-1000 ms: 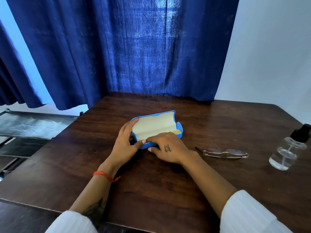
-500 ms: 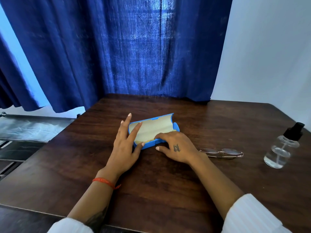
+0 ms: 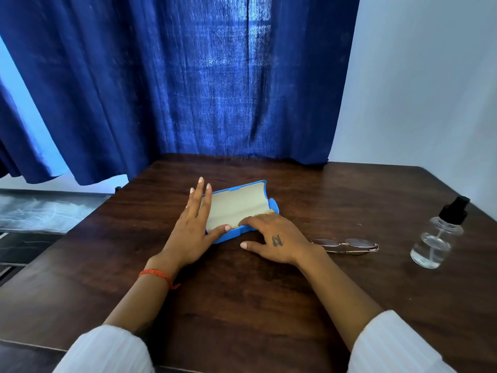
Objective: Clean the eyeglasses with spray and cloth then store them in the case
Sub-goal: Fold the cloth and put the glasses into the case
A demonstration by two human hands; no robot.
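Note:
A blue eyeglasses case (image 3: 243, 232) lies open at mid-table, its cream-lined lid (image 3: 235, 208) tipped back. A bit of yellow cloth (image 3: 269, 211) shows inside at its right end. My left hand (image 3: 192, 232) rests flat against the case's left end, fingers straight and spread along the lid, thumb on the front rim. My right hand (image 3: 274, 242) lies over the front rim with its fingers reaching into the case; its thumb is on the table. Folded metal-framed eyeglasses (image 3: 347, 245) lie on the table just right of my right wrist. A clear spray bottle (image 3: 438, 239) with a black pump stands at the far right.
The dark wooden table (image 3: 242, 305) backs onto a blue curtain (image 3: 201, 90) and a white wall (image 3: 430, 90). A low grey marbled surface (image 3: 40, 211) lies beyond the table's left edge.
My left fingers have uncurled from the case's left end and now stretch up along the lid. My right hand has slid a little right along the front rim.

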